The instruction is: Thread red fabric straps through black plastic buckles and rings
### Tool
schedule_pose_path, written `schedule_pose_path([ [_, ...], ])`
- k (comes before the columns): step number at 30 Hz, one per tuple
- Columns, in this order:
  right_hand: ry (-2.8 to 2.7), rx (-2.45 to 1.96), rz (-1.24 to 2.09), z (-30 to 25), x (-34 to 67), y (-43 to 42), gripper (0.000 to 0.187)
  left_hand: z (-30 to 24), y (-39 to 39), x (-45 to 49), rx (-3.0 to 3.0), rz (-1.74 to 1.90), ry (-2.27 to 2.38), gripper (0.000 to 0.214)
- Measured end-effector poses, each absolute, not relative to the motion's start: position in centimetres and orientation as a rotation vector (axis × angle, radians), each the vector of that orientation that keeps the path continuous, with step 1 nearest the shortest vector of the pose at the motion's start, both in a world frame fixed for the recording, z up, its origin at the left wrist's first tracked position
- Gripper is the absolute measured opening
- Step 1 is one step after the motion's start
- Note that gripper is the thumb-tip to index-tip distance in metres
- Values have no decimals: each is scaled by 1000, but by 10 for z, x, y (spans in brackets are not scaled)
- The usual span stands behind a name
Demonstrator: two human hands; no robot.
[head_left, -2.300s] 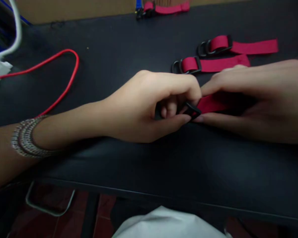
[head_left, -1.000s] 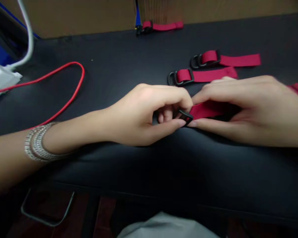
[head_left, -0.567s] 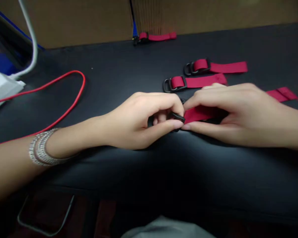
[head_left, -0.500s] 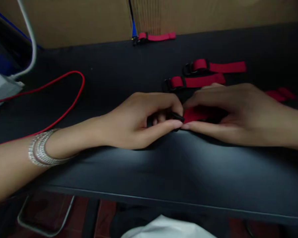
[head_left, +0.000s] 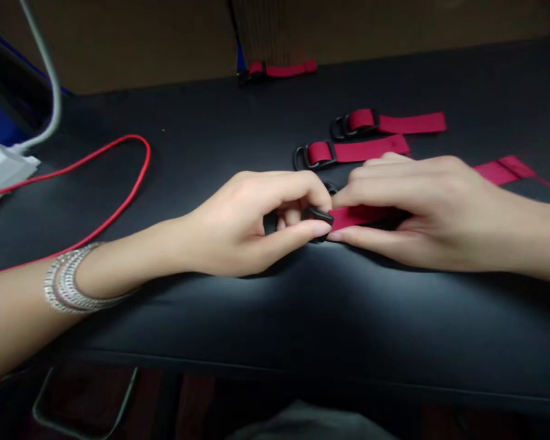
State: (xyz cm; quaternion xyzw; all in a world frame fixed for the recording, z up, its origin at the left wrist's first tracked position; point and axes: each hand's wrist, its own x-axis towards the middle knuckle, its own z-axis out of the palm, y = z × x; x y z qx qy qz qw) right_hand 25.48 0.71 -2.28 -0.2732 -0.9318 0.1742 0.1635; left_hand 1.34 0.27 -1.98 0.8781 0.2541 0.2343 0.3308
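Observation:
My left hand [head_left: 261,223] pinches a black buckle [head_left: 319,215] between thumb and curled fingers, low over the table's front half. Right beside it, my right hand [head_left: 421,208] grips a red strap [head_left: 355,216] close to that buckle, thumb in front and fingers behind. The two hands' fingertips nearly meet. How the strap runs through the buckle is hidden by the fingers. Just behind the hands lies a red strap with black buckle and ring [head_left: 366,150], and a second such strap [head_left: 410,124] lies farther back.
Another red strap [head_left: 291,70] rests by the back panel. More red webbing [head_left: 504,170] with a loose thread lies behind my right wrist. At left, a red cord [head_left: 143,177] loops over the dark table [head_left: 187,318], near a white box [head_left: 2,162] with a grey cable [head_left: 54,91].
The view has shifted slightly and the lighting differs. My hands keep nearly the same hold, and the red strap between them looks flatter. Webbing behind my right wrist shows more.

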Motion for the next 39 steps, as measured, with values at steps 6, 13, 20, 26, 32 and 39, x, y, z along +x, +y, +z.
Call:
schedule_pose_path([
  [6,-2665,-764,449,-25,255,7,23,-17,3,13,2248,559,685,10],
  [13,-2670,-699,399,-26,257,8,27,-18,3,13,2298,590,649,12],
  [20,-2655,-677,385,-27,258,8,19,-19,2,14,2342,604,636,14],
  [26,-2655,-622,325,-28,258,8,14,-18,3,14,2336,576,672,13],
  [32,-2649,-615,325,-27,256,7,13,-17,3,13,2301,545,687,13],
  [39,-2656,-643,354,-26,257,8,17,-19,3,13,2371,586,662,13],
])
